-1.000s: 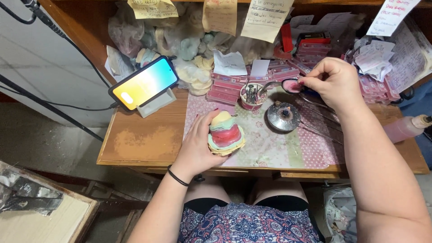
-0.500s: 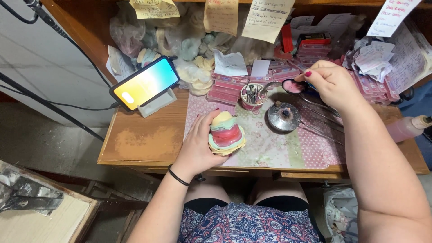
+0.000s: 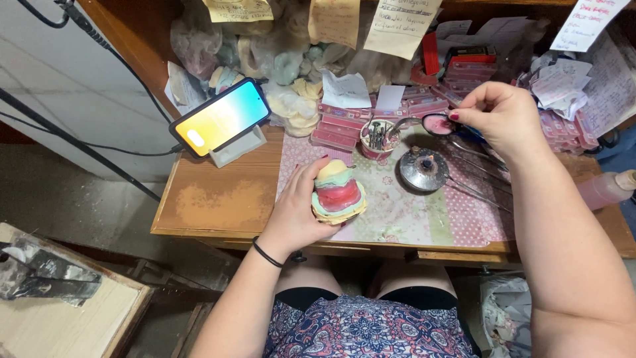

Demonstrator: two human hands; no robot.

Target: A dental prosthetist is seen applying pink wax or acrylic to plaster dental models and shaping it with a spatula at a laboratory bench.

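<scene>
Here, left hand (image 3: pixel 298 212) cups model (image 3: pixel 338 192).

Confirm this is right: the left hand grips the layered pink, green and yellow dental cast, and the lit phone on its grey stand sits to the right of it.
Not quite. In the head view the left hand does grip the layered dental cast, but the lit phone on its grey stand sits to its left.

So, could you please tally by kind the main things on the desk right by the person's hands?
Stacked plaster model, yellow, green and red, held in the left hand: 1
Small pink-filled dish under the right hand: 1
Round metal burner: 1
Cup of metal tools: 1
Phone on a stand: 1
Total: 5
</scene>
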